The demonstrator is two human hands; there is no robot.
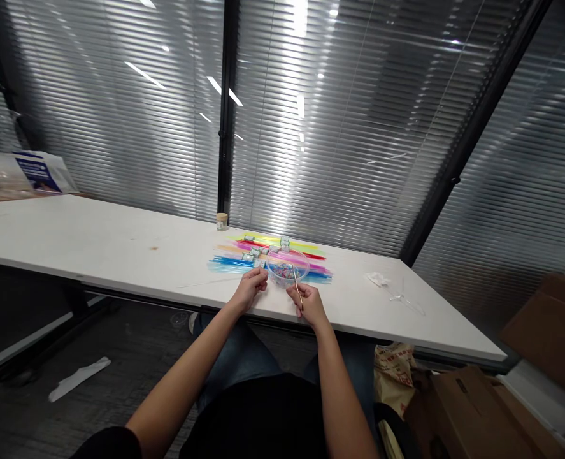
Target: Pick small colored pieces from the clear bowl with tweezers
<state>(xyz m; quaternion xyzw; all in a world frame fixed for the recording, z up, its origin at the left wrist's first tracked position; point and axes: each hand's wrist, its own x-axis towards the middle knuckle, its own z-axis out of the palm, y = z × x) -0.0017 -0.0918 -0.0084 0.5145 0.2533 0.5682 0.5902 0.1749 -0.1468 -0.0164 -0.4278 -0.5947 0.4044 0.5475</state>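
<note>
Bead bowl [288, 266] sits on the white table [120, 245], touching coloured straws [244, 262] — right hand [307, 301] pinches a thin stick [297, 288] over it; left hand [250, 285] seems pinched on something tiny — too small to tell.

Table [120, 248]: bowl [288, 265] near front edge, resting on spread of straws [272, 252]; clips [253, 253] on straws, left of and behind bowl; small jar [221, 220] behind straws, near blinds [339, 127]; left hand [250, 288] just before bowl's left side; right hand [308, 303] before bowl, stick [297, 288] in it; crumpled wrapper [378, 278] right of bowl; cardboard boxes [483, 408] on floor, far right.
</note>
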